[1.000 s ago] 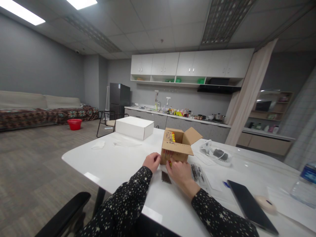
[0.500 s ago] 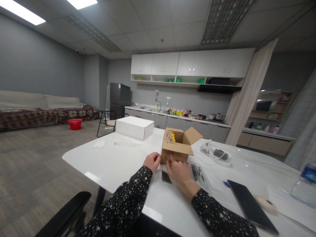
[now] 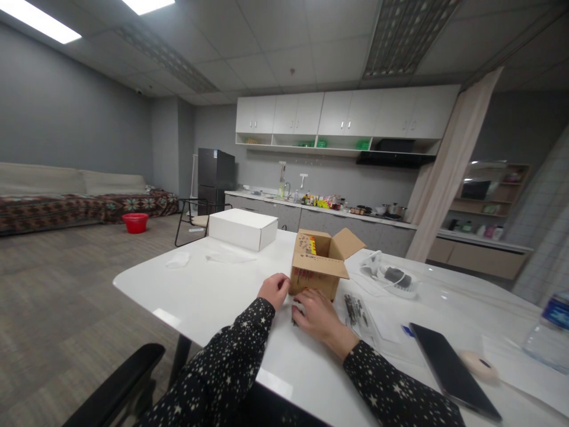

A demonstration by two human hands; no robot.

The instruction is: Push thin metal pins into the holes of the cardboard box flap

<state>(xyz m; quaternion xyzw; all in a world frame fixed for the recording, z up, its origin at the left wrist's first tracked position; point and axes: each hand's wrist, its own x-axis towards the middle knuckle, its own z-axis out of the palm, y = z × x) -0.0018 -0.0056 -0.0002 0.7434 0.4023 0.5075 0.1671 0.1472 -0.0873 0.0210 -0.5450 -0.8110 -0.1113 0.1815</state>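
Note:
A small brown cardboard box stands on the table with its flaps up, and red-and-yellow packaging shows inside it. Beside its near left corner is my left hand, fingers curled in with the thumb close to them; anything between them is hidden. My right hand is low in front of the box, palm down, with bent fingers and the thumb apart from them. Under its thumb side, only a bit of the dark thin sticks on the table shows. Right of that hand lies a clear packet of dark small pieces.
A white box and crumpled clear plastic are on the table's left part. To the right are a white corded device, a black phone, a beige mouse and a water bottle. A chair armrest is near left.
My right hand has dropped from the front of the cardboard box onto the dark sticks, covering most of them. Its pointing index finger is now bent down. My left hand has stayed put.

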